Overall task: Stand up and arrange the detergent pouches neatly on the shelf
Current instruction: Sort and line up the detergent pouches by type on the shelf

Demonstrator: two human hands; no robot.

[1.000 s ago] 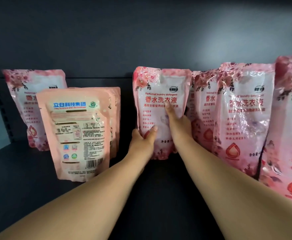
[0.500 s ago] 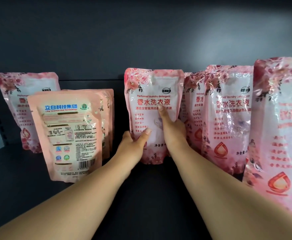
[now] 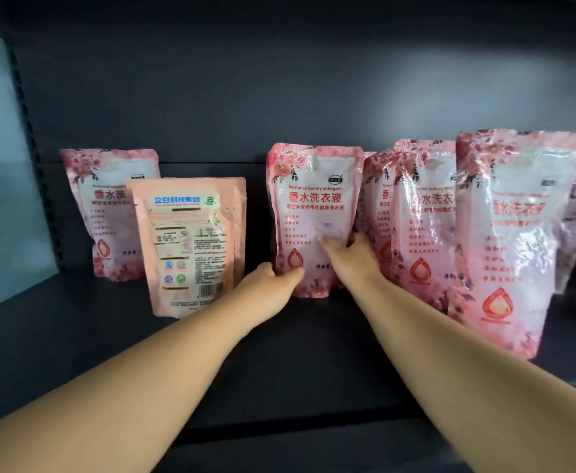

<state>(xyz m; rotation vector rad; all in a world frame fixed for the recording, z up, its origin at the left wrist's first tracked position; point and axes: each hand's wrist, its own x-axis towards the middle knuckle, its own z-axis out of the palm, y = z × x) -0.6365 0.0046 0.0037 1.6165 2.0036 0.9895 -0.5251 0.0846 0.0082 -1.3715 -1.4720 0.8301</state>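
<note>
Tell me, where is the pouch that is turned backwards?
The backwards pouch stands left of the middle pouch held by both hands, in front of the far-left pouch.

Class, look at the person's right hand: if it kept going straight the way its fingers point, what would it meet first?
The right hand already touches the upright pink floral detergent pouch; pushing on would press it back towards the dark shelf wall, though depth is unclear.
</note>
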